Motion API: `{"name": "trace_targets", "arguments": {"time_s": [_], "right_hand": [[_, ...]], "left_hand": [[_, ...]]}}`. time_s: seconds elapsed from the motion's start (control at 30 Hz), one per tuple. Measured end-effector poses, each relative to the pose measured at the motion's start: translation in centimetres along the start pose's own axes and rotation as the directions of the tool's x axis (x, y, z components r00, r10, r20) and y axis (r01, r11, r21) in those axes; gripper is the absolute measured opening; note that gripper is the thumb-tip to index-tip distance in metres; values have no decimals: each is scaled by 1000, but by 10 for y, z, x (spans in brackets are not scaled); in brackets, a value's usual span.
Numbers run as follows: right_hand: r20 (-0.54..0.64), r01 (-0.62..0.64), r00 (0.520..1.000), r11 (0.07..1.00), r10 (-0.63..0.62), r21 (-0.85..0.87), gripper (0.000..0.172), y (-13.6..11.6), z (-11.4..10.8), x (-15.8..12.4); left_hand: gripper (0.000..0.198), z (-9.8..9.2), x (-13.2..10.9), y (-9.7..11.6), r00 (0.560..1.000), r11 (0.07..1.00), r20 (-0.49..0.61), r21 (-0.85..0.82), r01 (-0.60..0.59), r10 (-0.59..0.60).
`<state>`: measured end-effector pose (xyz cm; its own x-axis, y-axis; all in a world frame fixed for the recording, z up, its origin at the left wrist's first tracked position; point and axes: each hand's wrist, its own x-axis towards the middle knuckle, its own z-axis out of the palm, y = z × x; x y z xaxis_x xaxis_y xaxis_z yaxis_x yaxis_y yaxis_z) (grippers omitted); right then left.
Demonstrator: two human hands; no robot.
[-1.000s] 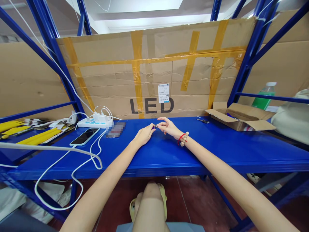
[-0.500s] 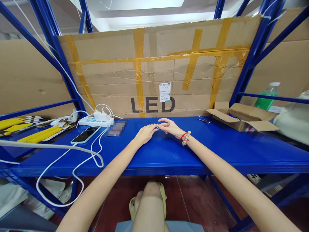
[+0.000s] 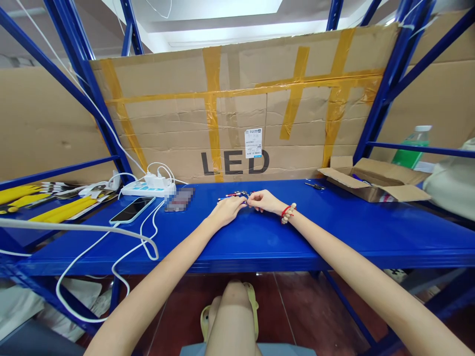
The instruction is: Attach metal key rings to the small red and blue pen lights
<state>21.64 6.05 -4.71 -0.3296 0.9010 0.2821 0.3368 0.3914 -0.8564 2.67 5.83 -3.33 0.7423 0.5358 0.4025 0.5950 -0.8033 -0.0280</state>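
My left hand (image 3: 225, 209) and my right hand (image 3: 264, 201) meet at the middle of the blue shelf (image 3: 260, 237), fingertips pinched together on a small part too tiny to name. Just behind the fingertips lies a little heap of small parts (image 3: 235, 195) with red, silver and dark bits. My right wrist wears a red cord and a bead bracelet (image 3: 287, 213). Both forearms reach out from the bottom of the view.
A phone (image 3: 131, 209), a white power strip (image 3: 147, 187) with chargers and looping white cables (image 3: 111, 247) lie to the left, beside yellow items (image 3: 55, 207). An open cardboard box (image 3: 367, 180) and a green bottle (image 3: 410, 148) stand at the right. A taped cardboard sheet (image 3: 237, 104) marked LED backs the shelf.
Both hands have lowered toward the shelf surface and closed tighter; my right fingers, spread earlier, are now curled. The heap of small parts now shows behind them.
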Motion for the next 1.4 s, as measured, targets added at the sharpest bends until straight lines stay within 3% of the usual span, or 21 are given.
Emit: {"name": "trace_targets", "arguments": {"time_s": [0.3, 0.67, 1.17, 1.27, 1.4], "right_hand": [[141, 77, 988, 996, -70, -45, 49, -6, 3, -4], [100, 75, 992, 997, -73, -17, 49, -6, 7, -1], [60, 22, 998, 1000, -22, 11, 47, -15, 5, -1], [37, 37, 999, 998, -36, -40, 45, -16, 3, -2], [-86, 90, 991, 978, -107, -189, 45, -16, 0, -2]], "left_hand": [[21, 1, -2, -2, 1000, 999, 20, -29, -19, 19], [21, 0, -2, -2, 999, 993, -5, -115, 40, -40], [25, 5, 1, -6, 994, 997, -100, -63, -41, 35], [25, 6, 2, -7, 995, 998, -101, -66, -15, 8], [27, 10, 4, -8, 996, 995, -63, -86, 56, -62]]}}
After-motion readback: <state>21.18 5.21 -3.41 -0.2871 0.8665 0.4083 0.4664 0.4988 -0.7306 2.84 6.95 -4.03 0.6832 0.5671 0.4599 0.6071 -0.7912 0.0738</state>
